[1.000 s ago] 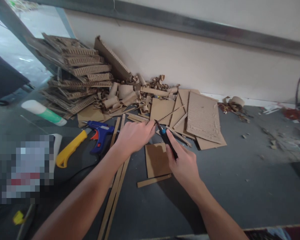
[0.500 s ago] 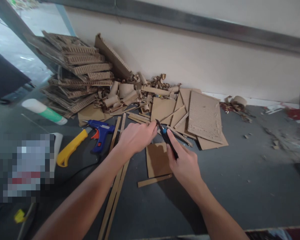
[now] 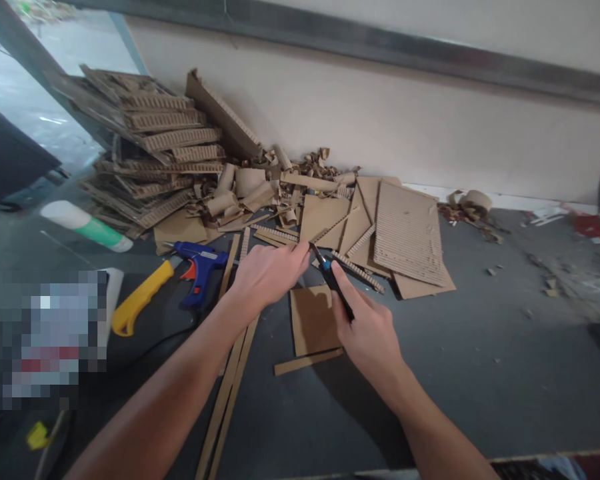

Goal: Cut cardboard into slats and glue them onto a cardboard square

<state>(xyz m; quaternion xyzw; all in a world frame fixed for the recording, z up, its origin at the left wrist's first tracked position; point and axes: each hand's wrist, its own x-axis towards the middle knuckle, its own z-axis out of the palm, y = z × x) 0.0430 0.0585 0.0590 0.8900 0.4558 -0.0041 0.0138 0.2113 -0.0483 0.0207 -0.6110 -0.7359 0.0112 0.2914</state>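
My right hand (image 3: 367, 333) is closed around a black utility knife (image 3: 331, 278) with a blue slider, blade tip pointing up and left. My left hand (image 3: 267, 273) is curled, its fingertips pinched right at the knife's blade tip; whatever they hold is too small to make out. Both hands hover above a small brown cardboard square (image 3: 313, 320) lying on the dark grey table (image 3: 480, 373). A thin cardboard strip (image 3: 307, 361) lies just below that square.
A blue glue gun (image 3: 200, 263) and a yellow-handled tool (image 3: 143, 297) lie left of my hands. Long cardboard strips (image 3: 230, 393) run toward me. Stacked corrugated cardboard (image 3: 145, 147), curled scraps (image 3: 260, 187) and flat sheets (image 3: 405, 233) lie along the wall. A green-and-white bottle (image 3: 85, 225) lies at left.
Nothing has visibly changed apart from a slight shift of the view; both hands stay together at the knife's tip.
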